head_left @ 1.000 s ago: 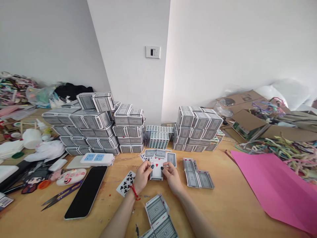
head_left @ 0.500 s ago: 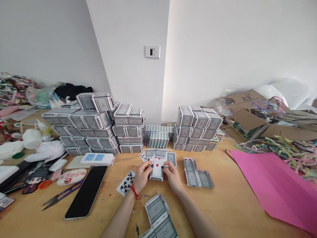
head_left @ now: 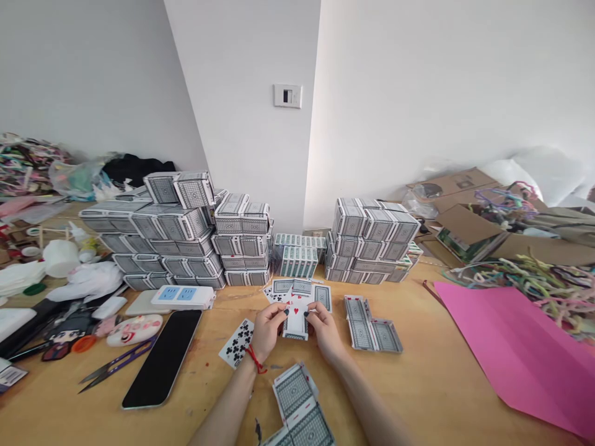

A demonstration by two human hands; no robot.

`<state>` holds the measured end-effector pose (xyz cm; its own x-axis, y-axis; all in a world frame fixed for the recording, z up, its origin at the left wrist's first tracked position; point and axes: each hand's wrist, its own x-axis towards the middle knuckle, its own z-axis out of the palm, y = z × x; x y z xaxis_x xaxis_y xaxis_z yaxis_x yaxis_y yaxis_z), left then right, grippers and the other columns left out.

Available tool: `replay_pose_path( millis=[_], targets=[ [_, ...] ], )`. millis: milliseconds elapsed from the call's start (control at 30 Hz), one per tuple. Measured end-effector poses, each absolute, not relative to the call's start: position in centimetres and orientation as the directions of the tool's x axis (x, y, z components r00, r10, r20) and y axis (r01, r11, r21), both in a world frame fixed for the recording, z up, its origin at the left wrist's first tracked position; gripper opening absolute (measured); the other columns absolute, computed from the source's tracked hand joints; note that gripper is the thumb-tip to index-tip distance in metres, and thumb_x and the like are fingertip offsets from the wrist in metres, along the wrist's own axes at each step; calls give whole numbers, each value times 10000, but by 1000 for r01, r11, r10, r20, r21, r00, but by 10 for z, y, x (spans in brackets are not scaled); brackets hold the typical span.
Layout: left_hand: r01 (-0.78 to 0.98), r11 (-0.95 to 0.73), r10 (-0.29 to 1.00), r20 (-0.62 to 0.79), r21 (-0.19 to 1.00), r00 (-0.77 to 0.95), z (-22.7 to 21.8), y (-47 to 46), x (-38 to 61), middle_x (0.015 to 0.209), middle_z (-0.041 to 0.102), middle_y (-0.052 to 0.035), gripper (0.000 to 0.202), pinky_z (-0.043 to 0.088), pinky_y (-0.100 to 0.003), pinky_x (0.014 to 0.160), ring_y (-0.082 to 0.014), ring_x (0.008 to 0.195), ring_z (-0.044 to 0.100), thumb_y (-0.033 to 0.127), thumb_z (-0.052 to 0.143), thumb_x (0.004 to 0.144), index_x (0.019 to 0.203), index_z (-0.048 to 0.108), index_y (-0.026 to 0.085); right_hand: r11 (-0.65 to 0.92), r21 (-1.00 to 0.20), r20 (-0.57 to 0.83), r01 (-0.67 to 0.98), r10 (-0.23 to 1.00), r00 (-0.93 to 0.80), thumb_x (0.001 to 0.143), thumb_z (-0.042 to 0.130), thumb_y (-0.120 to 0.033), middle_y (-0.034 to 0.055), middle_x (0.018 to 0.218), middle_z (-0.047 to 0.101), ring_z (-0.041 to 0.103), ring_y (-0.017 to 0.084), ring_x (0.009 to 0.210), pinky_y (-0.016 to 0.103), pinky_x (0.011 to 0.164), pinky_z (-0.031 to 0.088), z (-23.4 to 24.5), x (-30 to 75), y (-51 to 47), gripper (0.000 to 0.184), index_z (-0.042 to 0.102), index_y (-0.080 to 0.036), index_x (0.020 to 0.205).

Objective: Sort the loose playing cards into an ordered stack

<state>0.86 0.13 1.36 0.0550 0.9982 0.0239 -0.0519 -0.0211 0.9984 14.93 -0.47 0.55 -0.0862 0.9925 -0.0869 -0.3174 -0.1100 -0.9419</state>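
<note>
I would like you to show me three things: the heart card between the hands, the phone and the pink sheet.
Heart card [head_left: 294, 321]: head view, on its white face.
Phone [head_left: 162, 359]: head view, on its dark screen.
Pink sheet [head_left: 515, 356]: head view, near the middle of its surface.

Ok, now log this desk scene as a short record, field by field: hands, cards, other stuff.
Left hand: left hand pinches one side of heart card
Right hand: right hand pinches its other side
Left wrist: red bracelet
Loose card: ten of clubs, face up beside left hand
Card pieces: right piece, right of right hand; near piece, between the forearms
Behind: left block stack and right block stack
Left side: phone, scissors
Right side: pink sheet
</note>
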Motion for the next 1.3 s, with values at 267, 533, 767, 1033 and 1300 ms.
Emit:
replay_pose_path(
  millis=[267,533,767,1033,1300],
  targets=[
    [-38,16,999,-14,999,48,10,2,8,530,520,26,152,303,-187,445,-90,471,429,278,500,629,637,574,145,-135,-934,-104,-330,988,-110,618,526,-277,-85,485,349,329,75,426,180,416,275,8,148,-6,152,435,-208,719],
    [-78,19,999,-15,997,50,8,2,8,504,499,40,119,284,-187,429,-81,447,410,236,495,627,631,573,146,-110,-934,-79,-339,991,-105,622,522,-251,-81,500,367,334,72,437,176,413,263,7,148,-6,112,432,-201,666],
    [-48,-8,1000,9,999,22,11,2,8,540,517,26,128,306,-192,454,-90,481,422,241,508,629,655,588,144,-133,-923,-93,-361,988,-125,621,539,-265,-89,487,369,338,72,425,181,417,269,5,149,-5,139,444,-205,704],
    [8,-43,999,43,999,-7,13,1,10,561,519,26,125,307,-186,463,-88,496,420,211,492,623,655,595,148,-122,-924,-80,-363,988,-129,637,539,-253,-76,515,416,367,74,448,182,433,282,9,148,-7,119,446,-197,687],
    [-108,41,993,-28,993,117,10,5,10,570,479,48,260,307,-175,451,-70,472,407,213,505,633,882,549,154,-105,-931,-68,-349,991,-117,656,542,-298,-78,505,395,359,71,430,184,434,286,8,147,-6,146,446,-208,718]
  ],
)
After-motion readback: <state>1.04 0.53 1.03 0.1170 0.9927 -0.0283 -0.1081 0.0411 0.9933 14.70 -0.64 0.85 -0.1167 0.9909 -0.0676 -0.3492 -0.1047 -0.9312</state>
